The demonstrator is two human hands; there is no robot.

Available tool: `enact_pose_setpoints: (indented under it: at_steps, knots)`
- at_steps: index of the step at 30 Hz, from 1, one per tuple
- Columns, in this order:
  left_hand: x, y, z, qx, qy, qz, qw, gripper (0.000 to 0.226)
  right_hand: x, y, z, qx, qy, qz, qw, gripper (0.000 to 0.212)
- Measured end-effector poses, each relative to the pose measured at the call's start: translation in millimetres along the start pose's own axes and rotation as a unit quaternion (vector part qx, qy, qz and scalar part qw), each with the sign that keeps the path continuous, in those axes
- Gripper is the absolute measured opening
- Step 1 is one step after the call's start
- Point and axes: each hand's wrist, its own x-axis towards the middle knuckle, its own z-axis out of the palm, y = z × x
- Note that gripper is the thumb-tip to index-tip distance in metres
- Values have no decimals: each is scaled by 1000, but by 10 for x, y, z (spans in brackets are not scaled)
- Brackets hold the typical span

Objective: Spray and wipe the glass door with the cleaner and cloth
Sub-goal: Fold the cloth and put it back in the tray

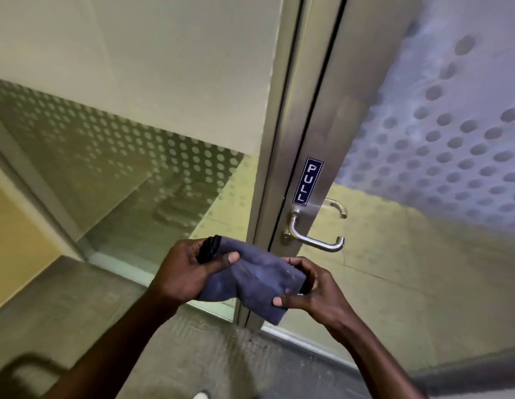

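Note:
A folded blue-grey cloth [260, 279] is stretched between both hands in front of the door frame. My left hand [190, 272] grips its left end, thumb on top, with a dark bunched part showing above the fingers. My right hand [311, 289] pinches its right end between thumb and curled fingers. The glass door [440, 156] with a frosted dot pattern fills the right side, its metal frame carrying a blue PULL sticker [307, 181] and a steel lever handle [314, 237]. No spray cleaner is in view.
A fixed glass panel [121, 156] with the same dot band stands left of the frame. Grey concrete floor [210, 349] lies below. A dark curved object [23, 367] sits blurred at the bottom left corner.

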Motion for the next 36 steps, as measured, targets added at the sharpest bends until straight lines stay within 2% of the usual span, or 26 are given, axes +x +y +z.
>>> enact_pose_setpoints:
  at_steps: [4,7,10,12,14,16,19,23,29,36]
  knots:
    - [-511,-265,-111,12,57,-33,998,12,-107,242,282,57,1,47,997,50]
    - [-960,-431,-130,48,124,-103,986,12,-227,358,489,82,-27,62,994,47]
    - [-1362,-622,-168,-2,182,-169,969,4,-316,452,694,81,-38,59,994,44]
    - [-1678,-716,-204,-39,198,-188,961,23,-385,479,857,96,-46,65,992,42]
    - [-2002,-793,-240,-81,194,-199,957,43,-459,483,1010,104,-65,72,990,41]
    - [-2329,-848,-281,-121,205,-207,949,49,-554,458,1178,110,-92,82,986,41]
    - [-2716,-920,-352,-108,268,-204,935,56,-680,405,1444,97,-124,87,984,41]
    - [-3251,-967,-426,-104,349,-202,909,36,-877,284,1870,72,-176,76,979,48]
    - [-4166,-1043,-640,-127,439,-199,867,35,-1365,177,2628,4,-270,39,962,67]
    - [-5433,-1153,-1021,-132,503,-196,832,34,-2232,94,3607,-5,-338,15,941,60]
